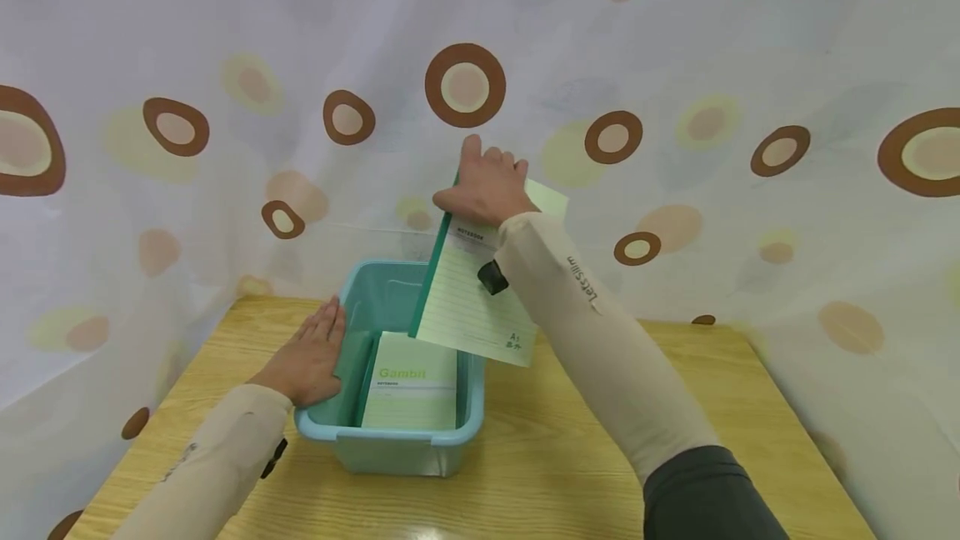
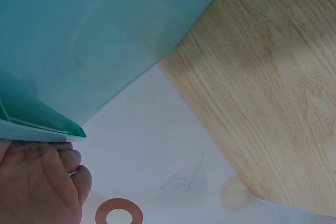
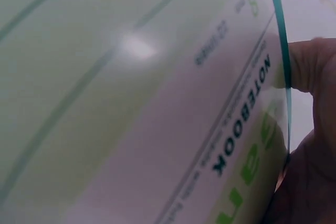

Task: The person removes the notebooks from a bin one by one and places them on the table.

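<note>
A light green notebook [image 1: 468, 298] with a dark green spine hangs tilted over the right side of a blue plastic bin [image 1: 390, 438]. My right hand [image 1: 489, 188] grips it near its top edge. In the right wrist view, the thumb [image 3: 303, 64] shows at the spine of that notebook [image 3: 157, 108]. Another notebook [image 1: 412, 402], marked "Gambit", lies inside the bin. My left hand [image 1: 309, 358] rests against the bin's left rim with fingers extended. Its fingers [image 2: 79, 179] touch the bin's rim from outside in the left wrist view.
The bin stands on a wooden table [image 1: 570, 448], left of its middle. A patterned sheet [image 1: 390, 190] hangs behind the table and along both sides.
</note>
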The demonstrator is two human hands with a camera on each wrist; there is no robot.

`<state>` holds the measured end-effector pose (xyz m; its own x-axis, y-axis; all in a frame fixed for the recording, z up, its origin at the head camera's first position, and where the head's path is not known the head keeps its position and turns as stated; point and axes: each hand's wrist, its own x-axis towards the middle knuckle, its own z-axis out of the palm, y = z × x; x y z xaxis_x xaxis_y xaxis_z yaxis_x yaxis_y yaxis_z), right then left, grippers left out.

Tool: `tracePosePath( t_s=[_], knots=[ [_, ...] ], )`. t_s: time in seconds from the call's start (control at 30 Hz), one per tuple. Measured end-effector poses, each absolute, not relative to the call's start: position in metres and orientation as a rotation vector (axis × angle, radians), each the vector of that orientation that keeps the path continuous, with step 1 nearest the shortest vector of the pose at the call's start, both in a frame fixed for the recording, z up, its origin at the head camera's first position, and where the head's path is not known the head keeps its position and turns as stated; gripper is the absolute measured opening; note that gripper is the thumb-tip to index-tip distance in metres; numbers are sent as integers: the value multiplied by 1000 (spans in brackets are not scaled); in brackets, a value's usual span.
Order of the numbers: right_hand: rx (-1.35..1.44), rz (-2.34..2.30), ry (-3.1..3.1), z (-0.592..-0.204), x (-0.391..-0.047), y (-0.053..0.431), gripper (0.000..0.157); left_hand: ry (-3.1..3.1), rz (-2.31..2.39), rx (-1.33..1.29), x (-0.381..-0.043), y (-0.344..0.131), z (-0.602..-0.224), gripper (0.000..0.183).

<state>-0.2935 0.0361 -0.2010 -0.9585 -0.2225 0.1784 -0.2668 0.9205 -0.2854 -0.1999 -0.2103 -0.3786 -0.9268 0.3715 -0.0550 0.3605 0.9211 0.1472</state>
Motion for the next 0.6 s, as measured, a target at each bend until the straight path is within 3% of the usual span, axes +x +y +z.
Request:
tracePosePath(
  t_s=[0.23,0.6],
  knots=[
    [300,469,-2977,-223,-296,86,44,2982,210,559,-201,-211,-381,86],
    [290,410,-3041,-287,-300,130,41,2981,231,540,-201,-209,-380,85]
  ],
)
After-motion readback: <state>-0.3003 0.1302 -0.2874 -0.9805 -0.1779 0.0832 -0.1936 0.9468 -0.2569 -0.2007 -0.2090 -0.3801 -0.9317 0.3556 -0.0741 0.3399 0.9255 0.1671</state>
